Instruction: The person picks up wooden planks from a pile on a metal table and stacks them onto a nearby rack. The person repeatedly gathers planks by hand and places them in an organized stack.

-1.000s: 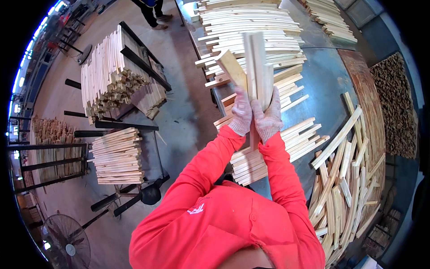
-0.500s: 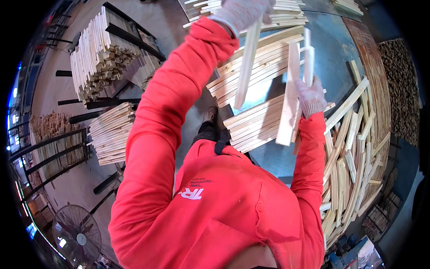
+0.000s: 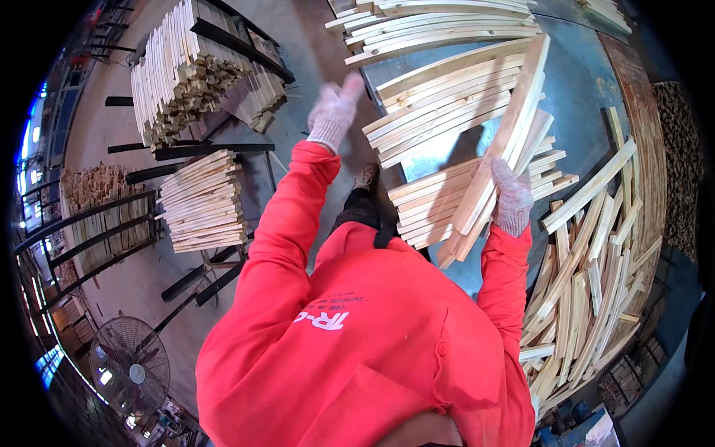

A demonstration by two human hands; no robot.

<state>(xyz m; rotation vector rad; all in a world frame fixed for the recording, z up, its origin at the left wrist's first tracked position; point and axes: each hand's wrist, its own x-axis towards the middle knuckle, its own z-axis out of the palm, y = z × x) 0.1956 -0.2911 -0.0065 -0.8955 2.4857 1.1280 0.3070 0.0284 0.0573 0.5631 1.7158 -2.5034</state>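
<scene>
My right hand (image 3: 512, 200), in a knitted work glove, is closed around a bundle of long pale wooden slats (image 3: 514, 127). The bundle tilts up and away over the blue-grey metal table (image 3: 581, 82). My left hand (image 3: 334, 113), also gloved, is raised at the table's left edge with nothing in it, just left of a stack of curved slats (image 3: 439, 97). A lower stack of slats (image 3: 424, 197) lies beneath the bundle, close to my body. Both arms are in red sleeves.
A heap of loose slats (image 3: 588, 276) covers the table's right side. On the floor to the left, black metal racks hold stacked slats (image 3: 194, 67) and a smaller slat stack (image 3: 201, 201). A floor fan (image 3: 128, 365) stands at the lower left.
Both hands held slats together a second ago. The left hand then lifted one slat away toward the far stack and has now come back empty, while the right hand keeps the bundle, now tilted.
</scene>
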